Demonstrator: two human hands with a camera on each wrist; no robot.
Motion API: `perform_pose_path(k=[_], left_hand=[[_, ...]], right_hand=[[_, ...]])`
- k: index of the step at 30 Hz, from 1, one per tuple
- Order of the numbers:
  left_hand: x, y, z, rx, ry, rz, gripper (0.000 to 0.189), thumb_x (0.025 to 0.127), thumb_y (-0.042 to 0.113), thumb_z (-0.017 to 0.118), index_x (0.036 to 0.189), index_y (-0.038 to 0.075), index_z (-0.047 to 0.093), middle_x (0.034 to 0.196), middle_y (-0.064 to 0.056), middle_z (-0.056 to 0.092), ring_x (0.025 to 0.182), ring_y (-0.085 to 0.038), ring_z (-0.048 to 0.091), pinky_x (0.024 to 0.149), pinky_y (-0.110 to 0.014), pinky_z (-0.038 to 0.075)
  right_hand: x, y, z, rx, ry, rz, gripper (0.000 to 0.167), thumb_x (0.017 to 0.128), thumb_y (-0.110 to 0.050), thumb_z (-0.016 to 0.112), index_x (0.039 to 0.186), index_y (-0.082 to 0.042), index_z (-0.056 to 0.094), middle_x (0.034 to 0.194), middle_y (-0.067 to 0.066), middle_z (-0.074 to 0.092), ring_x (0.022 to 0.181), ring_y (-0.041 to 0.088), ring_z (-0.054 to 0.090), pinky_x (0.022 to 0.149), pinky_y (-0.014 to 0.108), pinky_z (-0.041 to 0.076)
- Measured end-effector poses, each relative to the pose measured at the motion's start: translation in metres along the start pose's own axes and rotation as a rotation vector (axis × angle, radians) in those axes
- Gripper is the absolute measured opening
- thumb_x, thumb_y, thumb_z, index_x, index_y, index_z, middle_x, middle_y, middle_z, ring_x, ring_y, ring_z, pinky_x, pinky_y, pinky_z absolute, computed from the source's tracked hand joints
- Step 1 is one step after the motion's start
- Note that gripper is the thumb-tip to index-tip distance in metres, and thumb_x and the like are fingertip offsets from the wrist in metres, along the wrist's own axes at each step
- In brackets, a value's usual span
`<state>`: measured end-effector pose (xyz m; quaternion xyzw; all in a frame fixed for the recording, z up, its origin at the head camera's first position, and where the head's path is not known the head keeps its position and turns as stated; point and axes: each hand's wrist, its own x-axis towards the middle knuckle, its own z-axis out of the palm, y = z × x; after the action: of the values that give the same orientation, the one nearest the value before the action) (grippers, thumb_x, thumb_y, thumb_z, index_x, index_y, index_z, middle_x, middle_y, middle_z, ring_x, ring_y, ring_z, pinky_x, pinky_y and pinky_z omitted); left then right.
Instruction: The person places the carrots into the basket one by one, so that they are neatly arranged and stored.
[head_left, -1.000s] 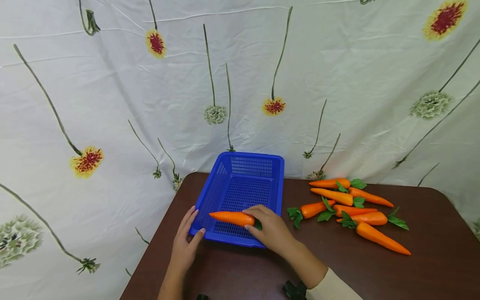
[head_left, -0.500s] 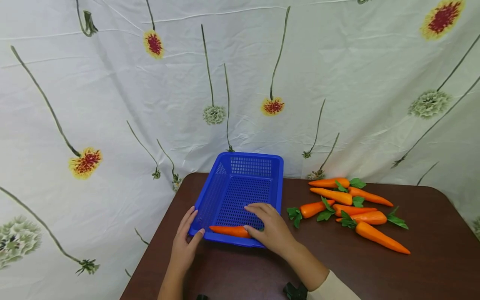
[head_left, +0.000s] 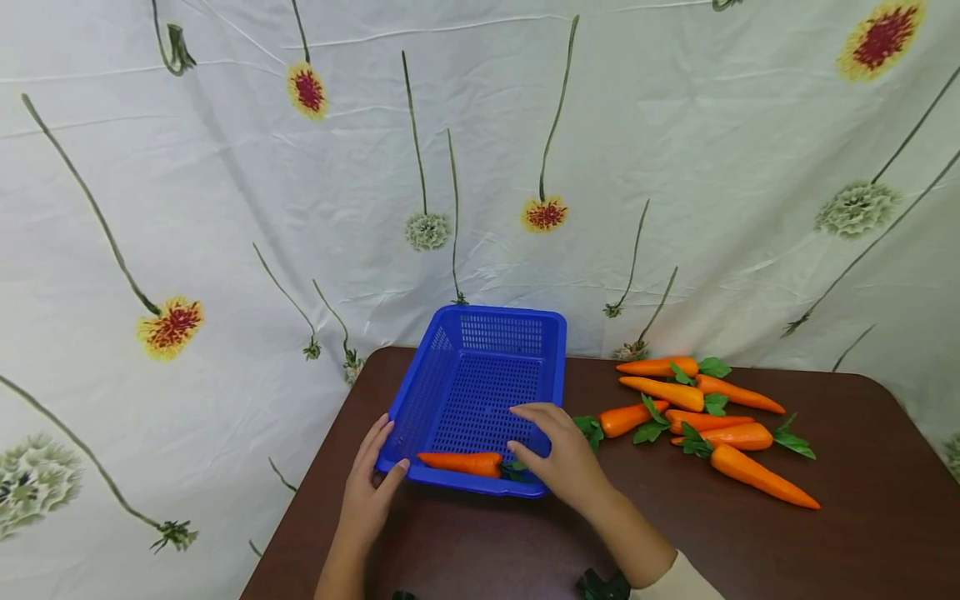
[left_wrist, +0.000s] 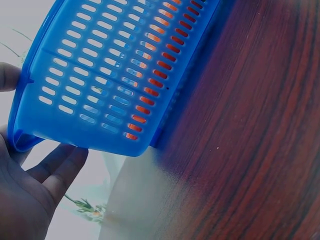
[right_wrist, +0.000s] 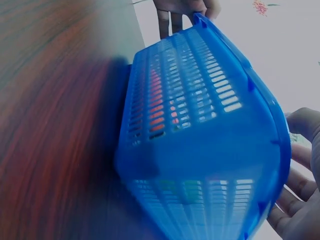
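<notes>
A blue plastic basket (head_left: 552,333) with slotted sides sits on the table. One orange carrot (head_left: 459,464) with green leaves lies inside, along the near wall, its tip toward the left. My left hand (head_left: 365,487) holds the basket's near left corner, thumb over the rim and fingers along the outer side; the left wrist view shows those fingers (left_wrist: 65,167) against the wall. My right hand (head_left: 562,458) hovers over the near right corner, thumb and fingers spread apart with nothing between them. Through the slots in the right wrist view, orange of the carrot (right_wrist: 156,114) shows.
Several carrots (head_left: 761,475) with green leaves lie in a loose pile on the brown table (head_left: 847,433), right of the basket. A white floral cloth (head_left: 675,125) hangs behind. A black object (head_left: 602,586) is by the right wrist.
The right hand lowered the carrot into the basket, let go of it and drew back a little to the right, fingers spread. The left hand stayed at its corner.
</notes>
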<state>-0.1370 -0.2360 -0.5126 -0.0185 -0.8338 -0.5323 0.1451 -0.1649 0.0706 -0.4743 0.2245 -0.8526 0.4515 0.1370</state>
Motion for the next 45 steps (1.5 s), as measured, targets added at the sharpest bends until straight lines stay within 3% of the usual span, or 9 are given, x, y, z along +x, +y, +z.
perform_pose_path(k=[4, 10, 18, 24, 30, 45], left_hand=[[0.000, 0.000, 0.000, -0.001, -0.003, 0.000, 0.061, 0.095, 0.007, 0.066, 0.152, 0.012, 0.046, 0.164, -0.003, 0.034, 0.138, 0.014, 0.031, 0.102, -0.002, 0.032], [0.001, -0.001, 0.000, 0.009, -0.010, -0.005, 0.060, 0.096, 0.010, 0.066, 0.152, 0.015, 0.046, 0.165, -0.001, 0.034, 0.143, 0.000, 0.033, 0.101, -0.002, 0.032], [0.000, -0.004, -0.001, -0.016, -0.009, 0.002, 0.060, 0.097, 0.010, 0.066, 0.153, 0.016, 0.046, 0.165, -0.002, 0.033, 0.135, 0.016, 0.030, 0.100, -0.001, 0.034], [0.000, -0.005, -0.001, -0.025, -0.004, -0.005, 0.061, 0.096, 0.008, 0.066, 0.152, 0.016, 0.046, 0.165, -0.002, 0.033, 0.134, 0.016, 0.032, 0.099, -0.002, 0.036], [0.000, -0.006, -0.001, -0.027, -0.006, -0.003, 0.060, 0.097, 0.010, 0.066, 0.153, 0.017, 0.046, 0.165, -0.002, 0.033, 0.133, 0.016, 0.033, 0.097, -0.002, 0.039], [0.000, -0.001, 0.000, -0.015, -0.009, -0.011, 0.059, 0.097, 0.011, 0.065, 0.153, 0.019, 0.046, 0.165, 0.000, 0.033, 0.135, 0.014, 0.033, 0.096, -0.001, 0.038]], right_hand=[[-0.002, 0.005, -0.008, -0.004, 0.013, 0.026, 0.046, 0.089, -0.025, 0.079, 0.133, -0.020, 0.066, 0.133, -0.001, 0.064, 0.128, 0.023, 0.058, 0.106, 0.047, 0.050], [-0.004, 0.013, -0.018, -0.029, 0.054, 0.018, 0.046, 0.089, -0.024, 0.079, 0.133, -0.020, 0.066, 0.132, -0.001, 0.064, 0.127, 0.023, 0.059, 0.105, 0.049, 0.050], [-0.006, 0.022, -0.028, -0.029, 0.075, 0.071, 0.047, 0.089, -0.025, 0.078, 0.134, -0.021, 0.064, 0.134, 0.002, 0.062, 0.126, 0.025, 0.060, 0.102, 0.050, 0.052], [-0.010, 0.034, -0.040, -0.022, 0.107, 0.099, 0.048, 0.090, -0.023, 0.078, 0.135, -0.015, 0.064, 0.133, 0.005, 0.063, 0.121, 0.030, 0.062, 0.098, 0.053, 0.053], [-0.013, 0.049, -0.057, -0.055, 0.133, 0.133, 0.047, 0.090, -0.023, 0.077, 0.135, -0.018, 0.063, 0.135, 0.008, 0.062, 0.125, 0.033, 0.059, 0.101, 0.058, 0.050], [-0.035, 0.080, -0.100, -0.078, 0.158, 0.302, 0.049, 0.095, -0.024, 0.071, 0.141, -0.013, 0.058, 0.144, 0.017, 0.054, 0.126, 0.040, 0.054, 0.099, 0.063, 0.047]])
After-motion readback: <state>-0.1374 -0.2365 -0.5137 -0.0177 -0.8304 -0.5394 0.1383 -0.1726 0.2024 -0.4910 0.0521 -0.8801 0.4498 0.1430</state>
